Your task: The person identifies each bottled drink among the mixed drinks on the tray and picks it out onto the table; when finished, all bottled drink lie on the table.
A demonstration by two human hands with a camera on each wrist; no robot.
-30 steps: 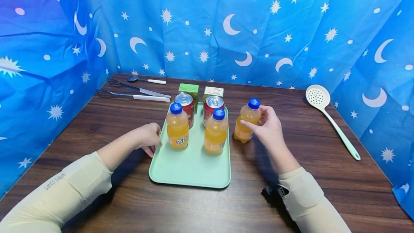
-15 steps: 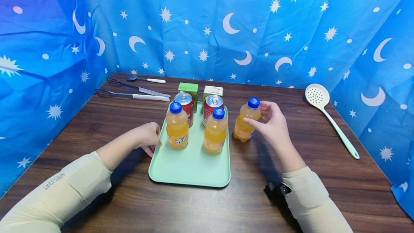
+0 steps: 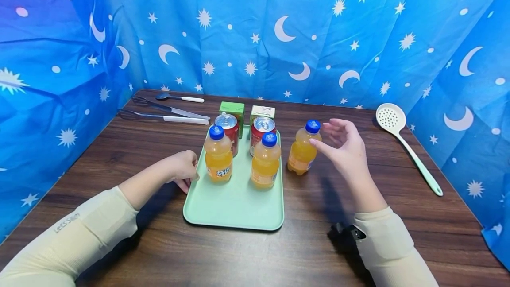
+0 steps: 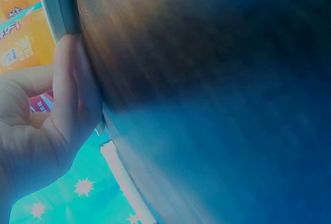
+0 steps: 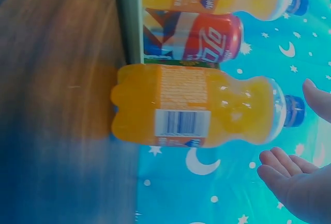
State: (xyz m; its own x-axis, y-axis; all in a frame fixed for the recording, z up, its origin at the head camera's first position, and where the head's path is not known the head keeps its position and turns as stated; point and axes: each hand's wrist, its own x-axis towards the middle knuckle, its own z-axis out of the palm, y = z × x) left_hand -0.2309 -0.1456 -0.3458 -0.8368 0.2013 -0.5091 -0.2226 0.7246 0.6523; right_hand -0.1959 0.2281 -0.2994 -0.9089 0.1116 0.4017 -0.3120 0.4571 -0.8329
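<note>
My left hand (image 3: 182, 166) grips the left rim of a light green tray (image 3: 234, 209); the left wrist view has its fingers (image 4: 67, 87) along the tray's edge. Two orange soda bottles (image 3: 218, 158) with blue caps stand on the tray, ahead of two red soda cans (image 3: 263, 128). A third orange soda bottle (image 3: 301, 156) stands upright on the table just off the tray's right side. Beside its cap, my right hand (image 3: 347, 152) is spread, thumb and fingers apart. The right wrist view shows a gap between that hand (image 5: 300, 182) and the bottle (image 5: 181, 105).
Behind the cans stand a green box (image 3: 232, 107) and a pale-topped box (image 3: 263, 112). Tongs (image 3: 171, 114) and a spoon (image 3: 181, 98) lie at the back left. A slotted skimmer (image 3: 398, 127) lies on the right. A blue patterned curtain (image 3: 255, 34) encloses the wooden table (image 3: 311, 251).
My right hand has let go of the third bottle and drawn back to the right, its fingers spreading. The bottle stays where it was. My left hand keeps its place at the tray.
</note>
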